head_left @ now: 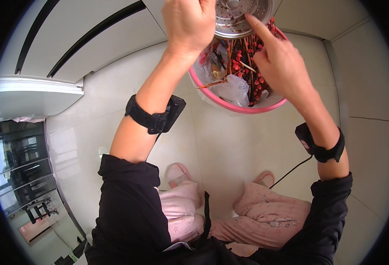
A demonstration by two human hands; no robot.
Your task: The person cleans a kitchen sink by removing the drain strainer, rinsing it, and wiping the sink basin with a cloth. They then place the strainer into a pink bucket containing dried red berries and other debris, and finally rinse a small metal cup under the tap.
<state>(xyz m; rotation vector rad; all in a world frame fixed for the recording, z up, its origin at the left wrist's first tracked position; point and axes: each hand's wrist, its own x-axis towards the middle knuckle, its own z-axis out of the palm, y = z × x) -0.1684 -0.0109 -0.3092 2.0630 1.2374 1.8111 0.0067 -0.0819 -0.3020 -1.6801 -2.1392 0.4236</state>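
Observation:
At the top of the head view, my left hand point(189, 26) is closed and grips a round metal strainer point(236, 30) by its left side. The strainer has small holes, a knob in its middle and dark bits scattered over it. It is tilted above a pink-rimmed waste bin point(229, 107). My right hand point(285, 66) holds nothing. Its index finger stretches out to the strainer's surface, and the thumb stands apart. Beneath lie brown branches with red berries point(238, 62) and clear crumpled plastic point(236, 88) inside the bin. The strainer's far edge is cut off.
White drawers point(97, 28) with dark handle grooves stand at the far left. A glass-fronted cabinet point(24, 154) is at the left. Pale cabinet panels point(375, 115) run along the right. My slippered feet point(178, 174) stand on the light tiled floor point(216, 141).

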